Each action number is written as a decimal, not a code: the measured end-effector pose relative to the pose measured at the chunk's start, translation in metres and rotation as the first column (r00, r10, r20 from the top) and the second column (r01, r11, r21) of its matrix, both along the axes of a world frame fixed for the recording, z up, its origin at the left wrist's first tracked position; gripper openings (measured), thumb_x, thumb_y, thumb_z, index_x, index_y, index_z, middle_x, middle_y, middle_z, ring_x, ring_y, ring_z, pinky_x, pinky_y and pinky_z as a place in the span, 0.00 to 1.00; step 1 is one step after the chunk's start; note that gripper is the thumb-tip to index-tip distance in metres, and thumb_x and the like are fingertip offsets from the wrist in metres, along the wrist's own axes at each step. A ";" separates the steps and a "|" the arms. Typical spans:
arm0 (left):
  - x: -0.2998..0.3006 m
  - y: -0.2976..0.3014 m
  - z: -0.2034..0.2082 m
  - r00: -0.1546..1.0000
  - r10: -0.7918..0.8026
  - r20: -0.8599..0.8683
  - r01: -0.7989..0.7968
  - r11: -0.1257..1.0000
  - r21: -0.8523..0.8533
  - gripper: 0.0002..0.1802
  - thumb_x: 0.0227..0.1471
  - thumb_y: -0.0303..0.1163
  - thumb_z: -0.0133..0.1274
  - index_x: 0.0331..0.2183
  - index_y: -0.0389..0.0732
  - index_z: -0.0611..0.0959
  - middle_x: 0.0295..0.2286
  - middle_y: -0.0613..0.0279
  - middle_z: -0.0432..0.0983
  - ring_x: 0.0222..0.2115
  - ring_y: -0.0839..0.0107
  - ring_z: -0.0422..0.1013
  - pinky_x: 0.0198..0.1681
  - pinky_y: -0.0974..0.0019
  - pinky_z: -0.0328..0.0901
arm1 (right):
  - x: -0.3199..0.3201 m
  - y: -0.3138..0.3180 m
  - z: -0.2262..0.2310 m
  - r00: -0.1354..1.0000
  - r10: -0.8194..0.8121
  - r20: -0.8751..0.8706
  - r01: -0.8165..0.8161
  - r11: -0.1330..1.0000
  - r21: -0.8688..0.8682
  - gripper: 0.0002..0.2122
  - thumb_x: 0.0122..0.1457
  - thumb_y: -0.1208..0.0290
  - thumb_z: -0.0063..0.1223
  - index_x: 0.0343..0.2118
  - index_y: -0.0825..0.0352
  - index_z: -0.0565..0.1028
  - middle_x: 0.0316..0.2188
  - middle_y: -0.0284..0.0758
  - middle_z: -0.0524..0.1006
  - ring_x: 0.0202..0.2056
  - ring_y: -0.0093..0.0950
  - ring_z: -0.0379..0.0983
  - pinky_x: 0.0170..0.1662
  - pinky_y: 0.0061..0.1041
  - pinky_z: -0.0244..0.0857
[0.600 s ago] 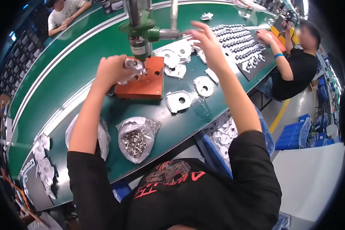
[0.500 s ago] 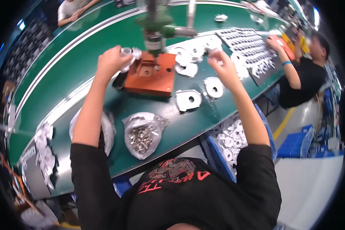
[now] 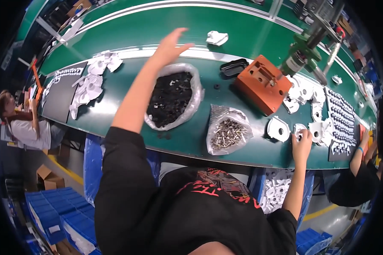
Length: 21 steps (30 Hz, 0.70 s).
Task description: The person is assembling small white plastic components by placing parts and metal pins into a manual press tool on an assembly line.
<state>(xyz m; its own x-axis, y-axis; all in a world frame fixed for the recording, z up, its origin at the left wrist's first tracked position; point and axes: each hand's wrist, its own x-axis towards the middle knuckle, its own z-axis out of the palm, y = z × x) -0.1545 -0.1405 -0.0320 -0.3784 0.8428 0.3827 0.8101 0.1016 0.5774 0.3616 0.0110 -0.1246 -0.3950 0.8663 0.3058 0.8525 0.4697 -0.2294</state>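
My left hand (image 3: 171, 47) reaches over the far edge of the green bench, its fingers spread and nothing in them. A white plastic part (image 3: 217, 38) lies on the green belt to its right, apart from the fingertips. At the right, my right hand (image 3: 302, 147) has its fingers closed on the rim of a white round housing (image 3: 300, 129) with a hole. Another white housing (image 3: 278, 129) rests just left of it. Farther back stands an orange fixture block (image 3: 264, 85), under a green press head (image 3: 300, 59).
Bags of black small parts (image 3: 172, 100) and metal pins (image 3: 230, 135) sit on the bench. White parts (image 3: 89, 87) lie at left, and a grey mat (image 3: 340, 123) holds rows at right. A blue-lined bin (image 3: 276, 191) stands below. Co-workers sit at both ends.
The view has swung left. My left hand has let go of its white part, now on the belt, and is empty. My right hand has come down onto a white housing.
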 end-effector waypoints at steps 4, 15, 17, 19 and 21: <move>-0.134 -0.142 -0.038 0.684 0.634 -0.361 -0.690 0.723 -0.037 0.30 0.42 0.43 0.59 0.46 0.39 0.72 0.43 0.45 0.70 0.45 0.50 0.66 0.49 0.54 0.62 | 0.006 0.002 -0.006 0.948 -0.018 -0.316 -0.018 0.994 -0.109 0.20 0.48 0.71 0.57 0.44 0.70 0.65 0.44 0.45 0.66 0.44 0.42 0.65 0.47 0.32 0.60; -0.168 -0.285 -0.093 0.463 0.733 -0.498 -0.876 0.465 -0.129 0.18 0.45 0.33 0.48 0.40 0.35 0.72 0.37 0.35 0.70 0.38 0.41 0.69 0.39 0.47 0.65 | -0.015 -0.018 0.031 0.305 -0.245 -0.920 -0.515 0.770 -0.376 0.24 0.51 0.70 0.46 0.53 0.63 0.59 0.46 0.35 0.63 0.44 0.29 0.65 0.41 0.29 0.68; -0.163 -0.277 -0.099 0.470 0.734 -0.490 -0.860 0.507 -0.064 0.23 0.44 0.38 0.50 0.42 0.38 0.71 0.37 0.37 0.69 0.39 0.43 0.68 0.40 0.47 0.65 | -0.030 -0.027 0.039 0.315 -0.216 -0.924 -0.567 0.738 -0.366 0.24 0.51 0.69 0.46 0.53 0.64 0.58 0.47 0.36 0.62 0.46 0.30 0.65 0.41 0.30 0.69; -0.173 -0.277 -0.108 0.586 0.678 -0.445 -0.810 0.507 -0.294 0.25 0.44 0.41 0.50 0.44 0.39 0.69 0.37 0.38 0.70 0.38 0.43 0.69 0.40 0.48 0.65 | -0.041 -0.029 0.042 0.333 -0.174 -0.927 -0.620 0.700 -0.354 0.26 0.50 0.67 0.47 0.53 0.65 0.58 0.49 0.38 0.62 0.49 0.33 0.65 0.43 0.33 0.70; -0.174 -0.267 -0.110 0.602 0.690 -0.402 -0.797 0.487 -0.357 0.26 0.44 0.42 0.50 0.44 0.39 0.69 0.36 0.38 0.71 0.38 0.42 0.70 0.40 0.48 0.65 | -0.055 -0.039 0.045 0.296 -0.172 -0.940 -0.657 0.677 -0.331 0.27 0.50 0.67 0.47 0.53 0.66 0.58 0.49 0.38 0.62 0.49 0.34 0.65 0.43 0.33 0.70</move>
<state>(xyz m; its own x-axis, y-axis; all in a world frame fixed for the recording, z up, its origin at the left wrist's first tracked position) -0.3286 -0.4079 -0.1416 -0.9189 0.3541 0.1737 0.3772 0.9176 0.1250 0.3070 -0.0284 -0.0796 -0.4746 0.8731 0.1115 -0.2154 0.0076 -0.9765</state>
